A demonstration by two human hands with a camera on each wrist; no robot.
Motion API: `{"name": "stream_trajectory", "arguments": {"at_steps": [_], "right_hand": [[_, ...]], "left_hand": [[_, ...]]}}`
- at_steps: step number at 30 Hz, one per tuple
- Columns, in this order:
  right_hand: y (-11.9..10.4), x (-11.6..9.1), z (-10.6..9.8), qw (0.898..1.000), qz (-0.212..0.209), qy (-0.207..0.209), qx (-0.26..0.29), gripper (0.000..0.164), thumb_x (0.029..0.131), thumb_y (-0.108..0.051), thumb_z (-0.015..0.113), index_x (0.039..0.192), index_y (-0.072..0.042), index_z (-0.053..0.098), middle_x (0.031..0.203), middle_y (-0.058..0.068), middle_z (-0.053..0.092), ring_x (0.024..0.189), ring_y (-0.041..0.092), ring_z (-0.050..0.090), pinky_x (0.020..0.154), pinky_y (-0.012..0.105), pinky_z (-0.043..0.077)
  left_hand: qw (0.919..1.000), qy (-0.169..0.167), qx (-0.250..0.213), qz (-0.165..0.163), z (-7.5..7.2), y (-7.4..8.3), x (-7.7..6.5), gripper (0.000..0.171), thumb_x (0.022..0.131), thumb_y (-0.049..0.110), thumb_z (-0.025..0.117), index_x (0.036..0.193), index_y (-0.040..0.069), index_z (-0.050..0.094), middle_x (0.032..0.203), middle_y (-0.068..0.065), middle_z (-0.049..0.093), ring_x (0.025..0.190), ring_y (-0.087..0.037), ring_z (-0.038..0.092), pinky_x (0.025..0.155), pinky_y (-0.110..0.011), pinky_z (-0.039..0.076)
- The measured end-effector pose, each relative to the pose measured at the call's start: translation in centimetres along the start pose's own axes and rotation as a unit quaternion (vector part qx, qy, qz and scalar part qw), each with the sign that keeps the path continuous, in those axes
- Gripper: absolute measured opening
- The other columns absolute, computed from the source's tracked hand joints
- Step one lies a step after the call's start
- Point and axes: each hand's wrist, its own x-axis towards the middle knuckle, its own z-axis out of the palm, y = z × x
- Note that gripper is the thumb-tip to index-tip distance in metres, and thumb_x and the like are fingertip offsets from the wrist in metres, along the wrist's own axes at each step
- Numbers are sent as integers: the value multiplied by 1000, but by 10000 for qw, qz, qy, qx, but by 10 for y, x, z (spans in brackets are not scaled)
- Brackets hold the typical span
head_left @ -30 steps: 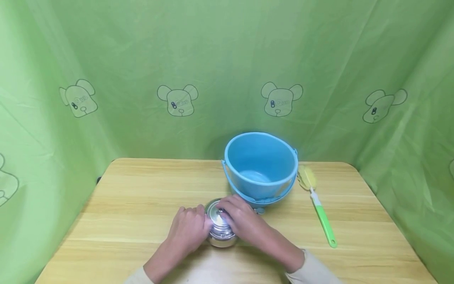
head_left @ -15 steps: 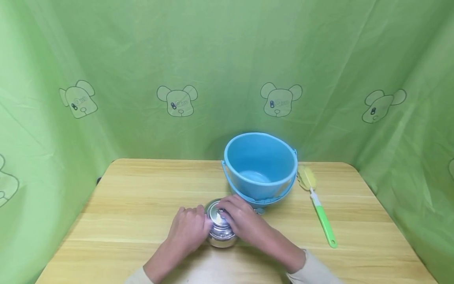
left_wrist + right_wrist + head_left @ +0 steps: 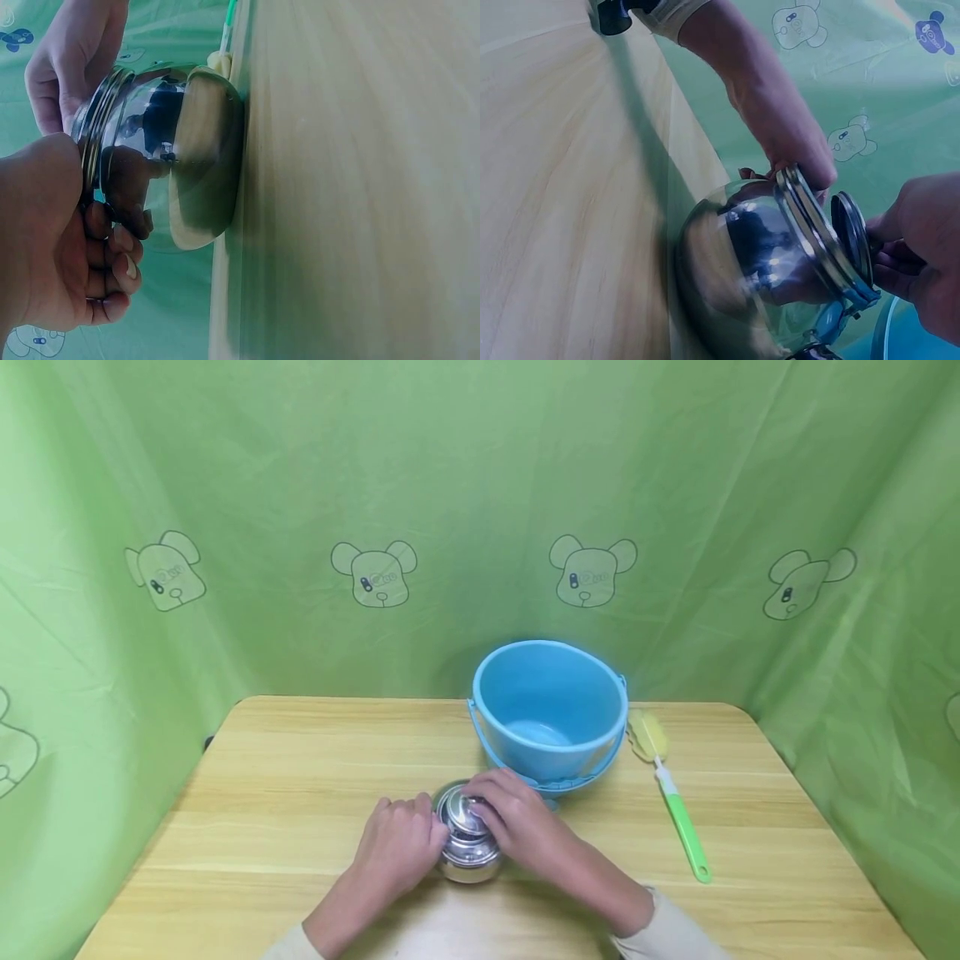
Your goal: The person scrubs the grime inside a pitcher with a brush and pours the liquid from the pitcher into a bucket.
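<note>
A shiny, round-bellied metal pot stands on the table in the head view, with a hand at either side. My left hand grips it at the left of the rim; in the left wrist view the fingers curl in below that rim. With thumb and fingertips, my right hand pinches the top of the small metal lid. In the right wrist view the lid stands tilted, with a gap between it and the pot's ringed mouth. The knob is mostly hidden by the right hand's fingers.
Close behind the pot is a blue bucket, its handle hanging down in front. To its right lies a brush with a yellow sponge head and green handle. A green curtain surrounds the wooden table.
The lid has come up off the pot's mouth and tilted. My right hand has shifted slightly right with it. My left hand, the pot, bucket and brush have stayed in place.
</note>
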Motion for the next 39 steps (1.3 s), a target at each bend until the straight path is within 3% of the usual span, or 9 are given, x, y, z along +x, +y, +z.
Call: {"name": "stream_trajectory", "arguments": {"at_steps": [12, 39], "right_hand": [[-1, -1, -6, 9997, 131, 138, 172, 23, 94, -9, 71, 117, -8, 72, 120, 5, 73, 114, 18, 67, 97, 35, 58], [2, -9, -20, 9967, -309, 702, 253, 29, 86, 4, 74, 113, -5, 75, 118, 7, 73, 112, 20, 67, 94, 34, 59]], "left_hand": [[10000, -40, -28, -11, 1, 0, 1, 26, 93, 25, 53, 70, 18, 44, 58, 6, 37, 52, -11, 31, 58, -24, 25], [9999, -54, -76, -57, 1, 0, 0, 25, 92, 25, 52, 71, 17, 43, 58, 6, 36, 53, -11, 31, 60, -25, 25]]}}
